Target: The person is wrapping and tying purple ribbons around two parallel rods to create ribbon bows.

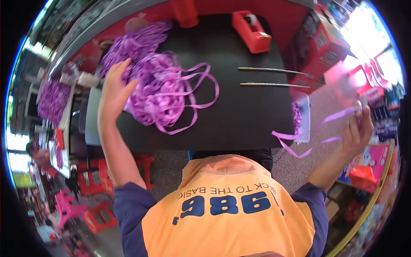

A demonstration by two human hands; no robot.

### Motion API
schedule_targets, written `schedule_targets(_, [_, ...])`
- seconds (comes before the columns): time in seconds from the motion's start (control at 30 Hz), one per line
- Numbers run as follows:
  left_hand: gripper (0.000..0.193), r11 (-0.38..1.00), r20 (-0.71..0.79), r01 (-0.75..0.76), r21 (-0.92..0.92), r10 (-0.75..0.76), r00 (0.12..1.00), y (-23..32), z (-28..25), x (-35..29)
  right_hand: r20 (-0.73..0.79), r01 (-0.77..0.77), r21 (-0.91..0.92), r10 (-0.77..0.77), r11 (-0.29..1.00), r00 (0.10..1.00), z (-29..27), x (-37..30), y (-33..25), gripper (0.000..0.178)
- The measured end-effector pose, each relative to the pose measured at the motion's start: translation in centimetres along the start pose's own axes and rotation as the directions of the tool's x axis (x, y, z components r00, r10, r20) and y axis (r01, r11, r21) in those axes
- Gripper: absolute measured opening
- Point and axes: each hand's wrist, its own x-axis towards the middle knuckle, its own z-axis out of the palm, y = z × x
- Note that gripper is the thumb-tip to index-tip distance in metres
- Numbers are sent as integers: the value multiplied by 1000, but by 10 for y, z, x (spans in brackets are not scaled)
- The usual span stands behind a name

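Note:
A large tangled heap of purple ribbon (156, 92) lies on the left half of the black table (222, 115). Loose loops of it reach toward the middle. My left hand (115, 92) is over the heap's left edge, fingers spread, and nothing shows in its grip. Out past the table's right side, my right hand (358, 128) is closed with fingertips pinched on a length of purple ribbon (336, 116). That strip trails left toward the table, partly blurred. Another loose purple end (291, 143) hangs by the table's front right corner.
Two long thin metal tools (274, 85) lie on the table's right. A red tape dispenser (252, 34) and an orange-red container (185, 15) stand at the back. A white tray (304, 118) with purple bits sits beside the right edge. Red stools (100, 216) stand lower left.

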Motion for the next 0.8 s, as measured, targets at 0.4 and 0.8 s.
schedule_targets(0.4, [34, 489, 110, -139, -861, 446, 888, 240, 110, 7, -155, -228, -720, 167, 656, 974, 40, 72, 31, 40])
schedule_targets(0.8, [24, 464, 523, 243, -852, 780, 344, 339, 229, 110, -313, -225, -641, 18, 734, 950, -28, 41, 26, 33])
